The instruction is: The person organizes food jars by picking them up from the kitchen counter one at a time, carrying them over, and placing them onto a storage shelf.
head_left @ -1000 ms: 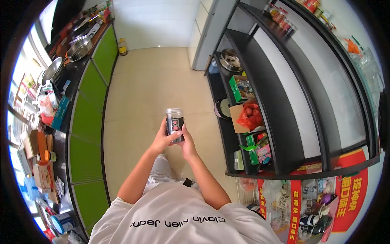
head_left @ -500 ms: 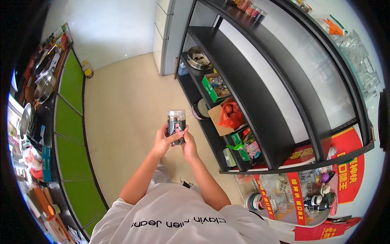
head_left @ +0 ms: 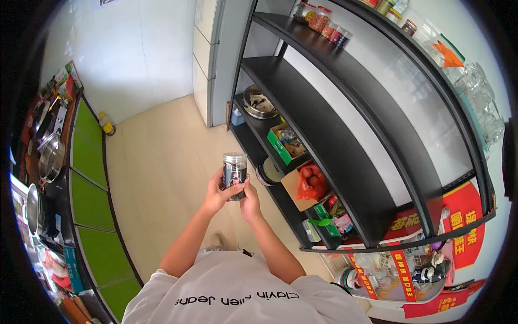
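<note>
A clear jar [head_left: 234,168] with a dark label, dark contents and a pale lid stands nearly upright in front of my body. My left hand [head_left: 218,195] is wrapped round its left side, thumb lying across the lower front. From the right, my right hand [head_left: 250,202] closes on the lower part of the jar. Both hands touch it at once, and some fingers are hidden behind it. The jar is over the floor, left of a black shelf unit [head_left: 324,137].
On the shelves are several jars [head_left: 319,20], a steel pot [head_left: 260,103], a green box [head_left: 281,147] and a red bag [head_left: 312,184]. Green cabinets [head_left: 89,200] line the left side, pans [head_left: 52,157] above. An oil bottle [head_left: 107,124] stands by the wall.
The view has tilted up, so the shelves and pot sit lower and more jars on the upper shelf show. The jar stays in both hands, slightly lower in the view.
</note>
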A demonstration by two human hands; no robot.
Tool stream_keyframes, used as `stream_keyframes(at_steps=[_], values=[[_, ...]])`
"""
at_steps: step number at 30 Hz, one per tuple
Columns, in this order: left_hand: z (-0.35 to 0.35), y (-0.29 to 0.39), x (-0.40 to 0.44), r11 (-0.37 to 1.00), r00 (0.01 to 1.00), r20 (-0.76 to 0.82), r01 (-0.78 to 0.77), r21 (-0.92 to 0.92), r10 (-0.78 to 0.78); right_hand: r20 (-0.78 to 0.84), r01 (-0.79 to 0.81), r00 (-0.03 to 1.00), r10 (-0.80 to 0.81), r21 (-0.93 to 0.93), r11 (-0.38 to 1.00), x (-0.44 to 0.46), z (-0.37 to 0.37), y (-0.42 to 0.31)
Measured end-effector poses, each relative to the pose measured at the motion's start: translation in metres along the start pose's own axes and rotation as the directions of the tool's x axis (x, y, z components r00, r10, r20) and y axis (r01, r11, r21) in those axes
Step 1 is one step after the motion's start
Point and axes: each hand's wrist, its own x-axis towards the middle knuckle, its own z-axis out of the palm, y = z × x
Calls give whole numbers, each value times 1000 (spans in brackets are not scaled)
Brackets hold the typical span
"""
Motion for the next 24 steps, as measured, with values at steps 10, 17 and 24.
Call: stream_keyframes(at_steps=[10, 17, 24], values=[[-38, -14, 65, 984, 984, 89, 147, 104, -157, -57, -57, 996, 68, 181, 982, 58, 0, 23], [-33, -28, 118, 978, 978, 114, 160, 137, -176, -170, -156, 964, 206, 270, 950, 106, -17, 16], [-13, -24, 194, 990, 989, 131, 51, 133, -68, -196, -58, 975, 108, 242, 969, 182, -25, -25]])
